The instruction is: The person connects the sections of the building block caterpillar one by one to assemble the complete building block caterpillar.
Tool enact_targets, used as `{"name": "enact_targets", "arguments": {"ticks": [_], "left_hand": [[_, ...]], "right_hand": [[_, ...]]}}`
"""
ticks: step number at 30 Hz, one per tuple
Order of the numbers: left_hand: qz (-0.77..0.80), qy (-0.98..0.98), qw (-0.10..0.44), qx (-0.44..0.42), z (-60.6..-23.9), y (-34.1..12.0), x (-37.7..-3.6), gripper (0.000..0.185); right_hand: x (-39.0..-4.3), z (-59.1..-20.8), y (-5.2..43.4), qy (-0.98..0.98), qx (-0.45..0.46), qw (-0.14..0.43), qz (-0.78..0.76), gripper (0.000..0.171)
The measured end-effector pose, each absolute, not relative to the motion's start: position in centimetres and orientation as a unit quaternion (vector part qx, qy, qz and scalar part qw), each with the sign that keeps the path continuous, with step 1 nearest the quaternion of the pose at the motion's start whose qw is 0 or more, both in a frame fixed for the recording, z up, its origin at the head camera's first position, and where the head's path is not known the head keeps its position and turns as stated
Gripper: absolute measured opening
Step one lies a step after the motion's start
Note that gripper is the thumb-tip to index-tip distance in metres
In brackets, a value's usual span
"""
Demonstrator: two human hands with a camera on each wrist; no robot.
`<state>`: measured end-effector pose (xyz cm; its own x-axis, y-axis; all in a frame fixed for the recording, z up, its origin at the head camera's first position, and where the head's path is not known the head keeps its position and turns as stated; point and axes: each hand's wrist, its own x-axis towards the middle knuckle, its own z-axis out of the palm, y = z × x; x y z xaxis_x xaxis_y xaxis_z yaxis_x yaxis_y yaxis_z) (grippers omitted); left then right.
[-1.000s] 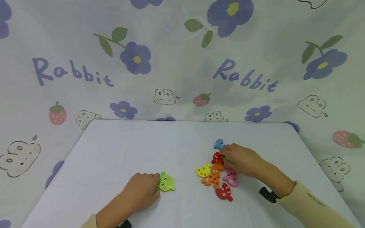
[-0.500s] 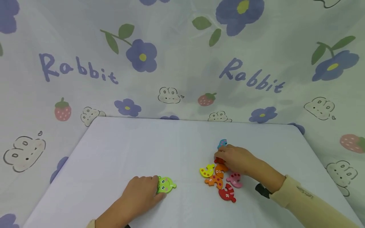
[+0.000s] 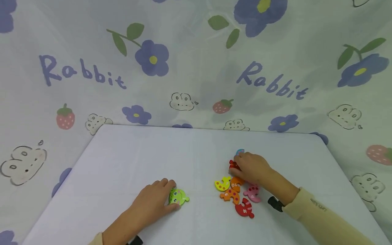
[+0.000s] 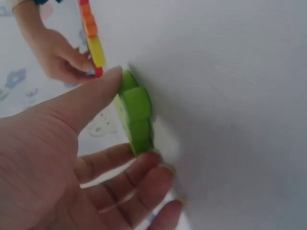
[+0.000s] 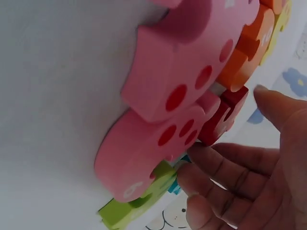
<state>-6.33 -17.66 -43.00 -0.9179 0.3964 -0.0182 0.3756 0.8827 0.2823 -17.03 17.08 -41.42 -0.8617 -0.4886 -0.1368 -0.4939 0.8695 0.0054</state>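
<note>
My left hand (image 3: 154, 200) holds a light green puzzle piece (image 3: 178, 197) with a smiling face, thumb on one edge and fingers on the other. In the left wrist view that green piece (image 4: 136, 108) stands between thumb and forefinger. My right hand (image 3: 252, 166) grips a red puzzle piece (image 3: 234, 165) at the top of a cluster of pieces. The right wrist view shows this red piece (image 5: 224, 115) between thumb and fingers, the thumb tip close to one end. Beside it lie two pink pieces (image 5: 192, 72) and a green piece (image 5: 112, 213), which the hand hides in the head view.
A blue piece (image 3: 240, 151) lies just beyond the right fingers. Nearer me are yellow (image 3: 222, 184) and orange pieces (image 3: 230, 196), a pink one (image 3: 252, 193) and a red one marked 8 (image 3: 244, 208). The white table (image 3: 147, 153) meets a printed curtain (image 3: 196, 61) behind.
My left hand has opened out from beside the green face piece and spread thumb and fingers around it. My right hand has moved left onto the red piece, which has turned a little.
</note>
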Motion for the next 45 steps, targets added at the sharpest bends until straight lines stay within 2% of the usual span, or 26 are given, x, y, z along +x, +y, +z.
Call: {"name": "enact_targets", "arguments": {"ticks": [4, 8, 13, 19, 23, 37, 45], "left_hand": [[0.191, 0.957, 0.054, 0.212, -43.6, -18.1, -7.0, 0.051], [0.232, 0.950, 0.067, 0.200, -44.4, -18.8, -7.4, 0.049], [0.262, 0.944, 0.061, 0.190, -45.2, -19.5, -7.4, 0.052], [0.286, 0.936, 0.072, 0.193, -45.6, -20.0, -7.3, 0.059], [0.286, 0.936, 0.061, 0.195, -45.9, -20.0, -7.2, 0.057], [0.296, 0.937, 0.043, 0.179, -46.4, -19.9, -6.8, 0.053], [0.300, 0.936, 0.046, 0.178, -46.3, -19.9, -7.1, 0.050]], "right_hand": [[-16.5, -41.3, 17.1, 0.969, -0.238, 0.068, -0.003, 0.057], [-16.0, -41.1, 17.5, 0.960, -0.258, 0.110, -0.018, 0.060], [-15.6, -40.9, 18.1, 0.953, -0.261, 0.151, -0.037, 0.056], [-16.0, -41.0, 18.4, 0.957, -0.255, 0.132, -0.041, 0.048], [-16.2, -41.0, 18.1, 0.959, -0.251, 0.123, -0.042, 0.047], [-16.0, -41.5, 16.8, 0.968, -0.222, 0.112, -0.005, 0.058], [-15.9, -41.8, 17.4, 0.969, -0.236, 0.067, -0.014, 0.060]]}}
